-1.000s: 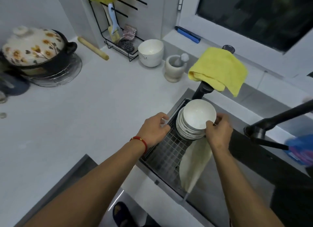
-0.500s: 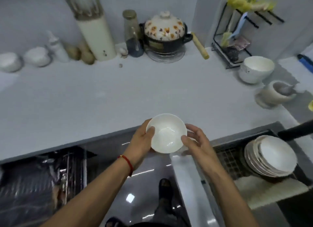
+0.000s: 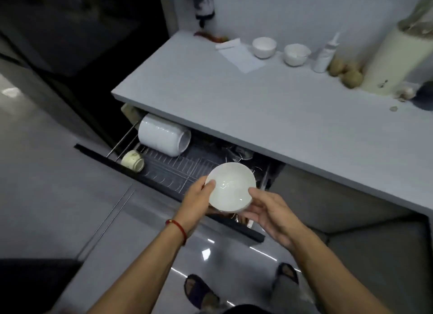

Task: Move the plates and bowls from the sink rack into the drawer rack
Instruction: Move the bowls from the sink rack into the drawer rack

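Note:
A white bowl point(image 3: 230, 187) hangs over the front right part of the open drawer rack point(image 3: 173, 166). My left hand point(image 3: 198, 201) grips its left rim with the thumb inside. My right hand point(image 3: 269, 211) cups its right side and underside. Inside the drawer rack a row of white plates point(image 3: 162, 135) stands on edge at the back left, and a pale cup point(image 3: 132, 161) lies on its side at the front left. The sink rack is out of view.
The grey countertop point(image 3: 269, 107) overhangs the back of the drawer. On it stand two white bowls point(image 3: 264, 47), a squeeze bottle point(image 3: 324, 56), some potatoes point(image 3: 346, 73) and a tall white container point(image 3: 396, 60). My sandalled feet point(image 3: 201, 290) stand on the glossy floor.
I have turned left from the sink, carrying the white bowl in both hands from over the counter edge to above the open drawer rack. The sink rack has left view.

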The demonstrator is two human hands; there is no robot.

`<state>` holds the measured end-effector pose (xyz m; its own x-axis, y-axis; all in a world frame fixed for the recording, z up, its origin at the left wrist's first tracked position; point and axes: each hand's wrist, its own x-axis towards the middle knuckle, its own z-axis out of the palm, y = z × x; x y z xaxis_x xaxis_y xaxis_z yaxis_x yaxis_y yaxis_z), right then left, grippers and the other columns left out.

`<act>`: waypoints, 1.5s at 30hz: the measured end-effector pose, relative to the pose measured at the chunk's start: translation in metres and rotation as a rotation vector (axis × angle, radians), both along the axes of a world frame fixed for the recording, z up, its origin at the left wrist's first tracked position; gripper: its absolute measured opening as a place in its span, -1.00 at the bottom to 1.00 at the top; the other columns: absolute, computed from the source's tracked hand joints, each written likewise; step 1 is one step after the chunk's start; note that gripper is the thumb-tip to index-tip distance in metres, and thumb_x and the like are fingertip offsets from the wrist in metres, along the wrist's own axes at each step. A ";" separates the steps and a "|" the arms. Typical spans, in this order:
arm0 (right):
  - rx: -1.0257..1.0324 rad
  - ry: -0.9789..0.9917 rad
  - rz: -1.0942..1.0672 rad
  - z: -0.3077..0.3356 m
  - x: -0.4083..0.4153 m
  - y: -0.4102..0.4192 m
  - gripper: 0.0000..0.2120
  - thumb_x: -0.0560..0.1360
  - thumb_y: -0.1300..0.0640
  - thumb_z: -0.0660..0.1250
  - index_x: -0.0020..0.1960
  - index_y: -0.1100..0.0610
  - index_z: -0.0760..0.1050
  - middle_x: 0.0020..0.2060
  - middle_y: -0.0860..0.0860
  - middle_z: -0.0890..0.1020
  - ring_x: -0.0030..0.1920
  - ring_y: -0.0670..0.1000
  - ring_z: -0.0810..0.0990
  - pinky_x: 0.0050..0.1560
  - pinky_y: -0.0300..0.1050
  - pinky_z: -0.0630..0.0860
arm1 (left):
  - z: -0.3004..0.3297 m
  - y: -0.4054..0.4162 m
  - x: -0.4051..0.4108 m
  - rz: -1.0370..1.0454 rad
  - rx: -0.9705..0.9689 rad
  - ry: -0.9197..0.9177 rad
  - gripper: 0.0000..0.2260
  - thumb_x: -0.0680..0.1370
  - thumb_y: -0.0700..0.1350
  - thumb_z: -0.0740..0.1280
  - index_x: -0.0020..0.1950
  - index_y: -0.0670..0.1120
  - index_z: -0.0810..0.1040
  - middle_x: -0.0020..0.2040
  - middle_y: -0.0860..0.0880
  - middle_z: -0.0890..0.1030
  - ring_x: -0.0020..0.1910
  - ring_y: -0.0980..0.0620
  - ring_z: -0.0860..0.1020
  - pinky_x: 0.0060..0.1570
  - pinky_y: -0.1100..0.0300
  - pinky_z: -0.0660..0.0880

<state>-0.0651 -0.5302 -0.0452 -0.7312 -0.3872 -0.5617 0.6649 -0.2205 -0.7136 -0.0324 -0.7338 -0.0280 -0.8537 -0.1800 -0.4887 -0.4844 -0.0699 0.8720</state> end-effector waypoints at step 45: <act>0.929 -0.187 0.355 -0.256 -0.186 -0.539 -0.40 0.34 -0.16 0.63 0.13 0.25 0.54 -0.08 0.09 0.65 -0.20 0.01 0.63 -0.27 -0.12 0.52 | -0.174 -0.474 -0.133 -0.823 -1.147 -0.255 -0.19 0.43 0.51 0.11 0.62 0.18 0.15 0.67 -0.02 -0.01 0.63 -0.13 -0.14 0.50 -0.35 -0.12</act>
